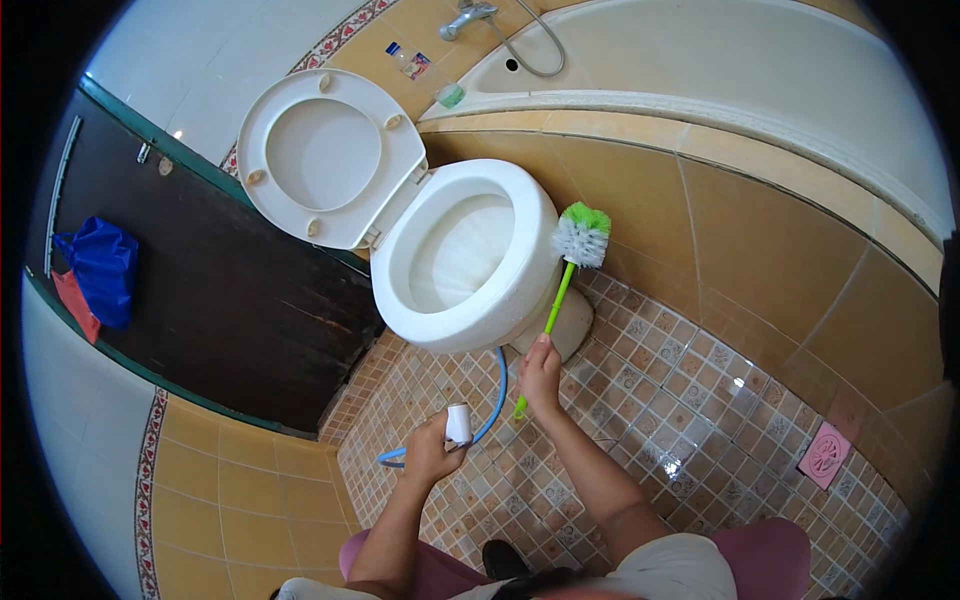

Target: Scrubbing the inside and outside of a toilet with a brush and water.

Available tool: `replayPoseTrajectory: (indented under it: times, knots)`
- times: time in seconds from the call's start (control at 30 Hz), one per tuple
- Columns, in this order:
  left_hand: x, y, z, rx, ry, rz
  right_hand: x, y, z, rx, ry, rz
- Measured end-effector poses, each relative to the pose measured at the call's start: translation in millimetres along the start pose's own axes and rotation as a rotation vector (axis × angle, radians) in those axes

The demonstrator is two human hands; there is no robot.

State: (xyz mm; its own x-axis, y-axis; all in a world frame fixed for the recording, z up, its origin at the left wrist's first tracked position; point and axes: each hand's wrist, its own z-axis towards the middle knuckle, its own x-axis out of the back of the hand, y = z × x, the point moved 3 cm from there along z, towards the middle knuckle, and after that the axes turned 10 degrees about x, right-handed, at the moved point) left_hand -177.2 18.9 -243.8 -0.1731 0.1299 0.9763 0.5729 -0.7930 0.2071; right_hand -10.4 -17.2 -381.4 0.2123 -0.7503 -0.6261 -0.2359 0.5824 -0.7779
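My right hand point(541, 373) grips the green handle of a toilet brush point(559, 300). The brush's round green and white bristle head is up, beside the right outer side of the white toilet bowl point(534, 289); whether it touches the bowl I cannot tell. My left hand point(433, 450) holds a white bidet sprayer point(458, 424) below the bowl, over the floor. From near the sprayer a light blue hose point(501, 382) curves up to the toilet's base. The toilet seat point(255, 135) stands raised behind the bowl. Inside the bowl, whitish water or spray shows.
A tiled tub wall point(750, 217) runs along the right, below a bathtub point(720, 60) with a faucet point(469, 19). A plastic bottle point(427, 75) lies on the ledge. A pink drain cover point(825, 455) is on the wet-looking tiled floor. Blue bag point(105, 270) hangs on the dark door point(217, 315).
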Motion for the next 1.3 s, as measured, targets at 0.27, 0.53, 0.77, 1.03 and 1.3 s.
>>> replayPoseTrajectory:
  times: [0.27,0.53,0.77,1.03,1.3]
  knots:
    - [-7.5,3.8,13.4,0.006,0.030,0.008,-14.1,26.2,-139.0,-0.003,-0.201,-0.085]
    - [10.4,1.7,5.8,0.139,0.078,-0.003,-49.6,-61.4,-37.3,0.222,-0.627,-0.263]
    - [20.7,-4.8,-0.6,0.077,0.091,-0.058,-30.7,-76.4,-51.5,0.164,-0.508,-0.443]
    - [61.2,-14.2,13.4,0.026,0.156,-0.275,-35.7,-180.4,-2.6,0.432,-0.344,-0.738]
    - [90.4,-87.6,71.0,-0.033,0.224,-0.386,-159.5,-244.8,22.3,0.525,-0.558,-1.789]
